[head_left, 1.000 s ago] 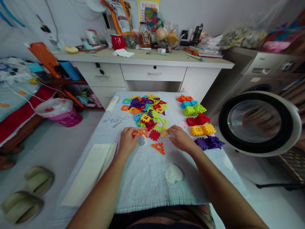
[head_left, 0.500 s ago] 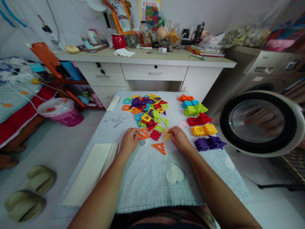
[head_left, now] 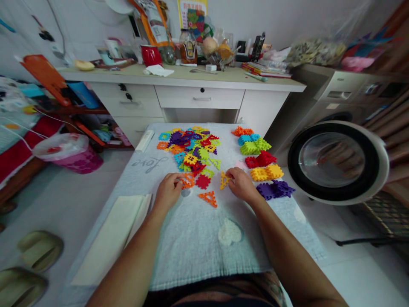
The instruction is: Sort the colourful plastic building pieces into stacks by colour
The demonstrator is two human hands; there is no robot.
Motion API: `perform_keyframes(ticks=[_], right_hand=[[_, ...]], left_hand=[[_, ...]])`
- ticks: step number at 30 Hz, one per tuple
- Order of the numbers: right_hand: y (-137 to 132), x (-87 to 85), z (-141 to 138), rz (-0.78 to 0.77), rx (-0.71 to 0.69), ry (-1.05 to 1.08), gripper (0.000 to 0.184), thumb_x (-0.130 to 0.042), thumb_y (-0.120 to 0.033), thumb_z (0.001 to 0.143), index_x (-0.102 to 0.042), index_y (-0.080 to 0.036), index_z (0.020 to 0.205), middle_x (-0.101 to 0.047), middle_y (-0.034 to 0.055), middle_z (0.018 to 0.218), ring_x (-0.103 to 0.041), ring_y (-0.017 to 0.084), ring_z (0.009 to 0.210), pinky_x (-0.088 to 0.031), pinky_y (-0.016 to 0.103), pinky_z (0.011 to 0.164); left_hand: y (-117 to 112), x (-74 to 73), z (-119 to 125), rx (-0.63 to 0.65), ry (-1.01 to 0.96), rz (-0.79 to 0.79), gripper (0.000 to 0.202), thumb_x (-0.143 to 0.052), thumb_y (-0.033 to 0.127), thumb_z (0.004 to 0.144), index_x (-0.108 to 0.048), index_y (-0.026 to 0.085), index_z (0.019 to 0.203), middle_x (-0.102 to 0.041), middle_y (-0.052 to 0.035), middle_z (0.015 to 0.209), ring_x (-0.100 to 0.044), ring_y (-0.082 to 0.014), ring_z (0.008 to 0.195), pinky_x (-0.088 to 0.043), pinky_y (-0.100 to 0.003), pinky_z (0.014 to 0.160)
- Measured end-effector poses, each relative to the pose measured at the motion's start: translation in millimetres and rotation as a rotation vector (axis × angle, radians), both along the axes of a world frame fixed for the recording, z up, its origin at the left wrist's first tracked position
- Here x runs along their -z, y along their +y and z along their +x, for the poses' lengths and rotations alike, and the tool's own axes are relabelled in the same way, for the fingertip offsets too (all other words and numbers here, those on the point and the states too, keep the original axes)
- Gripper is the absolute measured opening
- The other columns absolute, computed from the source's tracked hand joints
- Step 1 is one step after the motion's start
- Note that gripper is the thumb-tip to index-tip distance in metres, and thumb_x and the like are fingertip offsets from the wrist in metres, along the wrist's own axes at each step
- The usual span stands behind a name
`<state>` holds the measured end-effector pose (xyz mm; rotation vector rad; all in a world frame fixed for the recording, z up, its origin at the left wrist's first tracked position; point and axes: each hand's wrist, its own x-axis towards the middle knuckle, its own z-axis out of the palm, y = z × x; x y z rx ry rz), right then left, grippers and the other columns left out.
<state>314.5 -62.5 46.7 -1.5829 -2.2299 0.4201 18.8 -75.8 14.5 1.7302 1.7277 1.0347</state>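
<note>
My left hand [head_left: 168, 189] pinches the edge of an orange interlocking plastic piece [head_left: 188, 181] at the near side of a mixed heap. Between thumb and fingers of my right hand [head_left: 242, 184] is a yellow triangular frame piece [head_left: 224, 180]. A red square piece [head_left: 203, 182] lies flat between the two hands. Closer to me rests an orange triangle [head_left: 208, 198] on the cloth. The multicoloured heap of pieces [head_left: 191, 145] spreads beyond my hands. Sorted rows stand at the right: orange, blue, green [head_left: 255, 146], red [head_left: 261, 159], yellow [head_left: 267, 172] and purple [head_left: 275, 190].
A pale cloth [head_left: 191, 243] covers the table. On its left lie a folded whitish strip [head_left: 110, 238] and a white remote [head_left: 145, 141]. A cluttered white desk [head_left: 198, 97] stands behind; the washing machine's open round door [head_left: 338, 163] is at the right.
The view has turned slightly right. My right hand has drawn the yellow triangle a little rightward, away from the red square. My left hand stays at the orange piece.
</note>
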Motion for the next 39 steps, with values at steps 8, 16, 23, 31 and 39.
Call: perform_keyframes(ticks=[8, 16, 23, 31, 39], right_hand=[[-3, -6.9, 9, -0.047, -0.094, -0.050, 0.047, -0.049, -0.001, 0.077, -0.066, -0.015, 0.118, -0.062, 0.0122, 0.118, -0.055, 0.022, 0.108, -0.041, 0.033, 0.096], [-3, -9.8, 4, -0.042, -0.203, -0.227, 0.051, -0.052, -0.004, 0.079, -0.067, -0.019, 0.125, -0.055, 0.0131, 0.137, -0.049, 0.027, 0.116, -0.039, 0.039, 0.100], [-1, -42.6, 17, 0.019, -0.107, -0.275, 0.030, -0.064, -0.028, 0.084, -0.069, -0.016, 0.111, -0.066, 0.0128, 0.107, -0.056, 0.026, 0.100, -0.041, 0.037, 0.093], [12, -68.0, 73, 0.048, 0.087, -0.545, 0.033, -0.064, -0.034, 0.083, -0.072, -0.017, 0.110, -0.066, 0.0154, 0.113, -0.055, 0.032, 0.106, -0.038, 0.042, 0.090], [11, -60.8, 87, 0.008, 0.202, -0.614, 0.031, -0.056, -0.039, 0.087, -0.070, -0.016, 0.101, -0.070, 0.0148, 0.107, -0.057, 0.033, 0.102, -0.039, 0.044, 0.086]], left_hand=[[0, 0.5, 0, 0.008, 0.006, -0.010, 0.022, -0.053, 0.020, 0.077, -0.068, 0.020, 0.094, -0.067, -0.0052, 0.100, -0.066, -0.0154, 0.077, -0.055, -0.033, 0.079], [-1, -2.5, 1, 0.000, -0.008, -0.009, 0.020, -0.055, 0.024, 0.076, -0.068, 0.020, 0.091, -0.067, -0.0045, 0.097, -0.065, -0.0147, 0.073, -0.056, -0.031, 0.077], [-2, -7.3, 3, 0.003, -0.011, -0.011, 0.019, -0.055, 0.025, 0.076, -0.068, 0.021, 0.089, -0.068, -0.0047, 0.098, -0.064, -0.0145, 0.072, -0.055, -0.031, 0.075], [-2, -8.0, 4, 0.023, -0.033, -0.017, 0.020, -0.055, 0.029, 0.077, -0.068, 0.020, 0.091, -0.067, -0.0051, 0.099, -0.065, -0.0152, 0.073, -0.054, -0.032, 0.074], [-3, -8.7, 4, 0.012, -0.027, -0.019, 0.019, -0.056, 0.027, 0.077, -0.068, 0.021, 0.091, -0.068, -0.0046, 0.101, -0.064, -0.0141, 0.071, -0.055, -0.031, 0.074]])
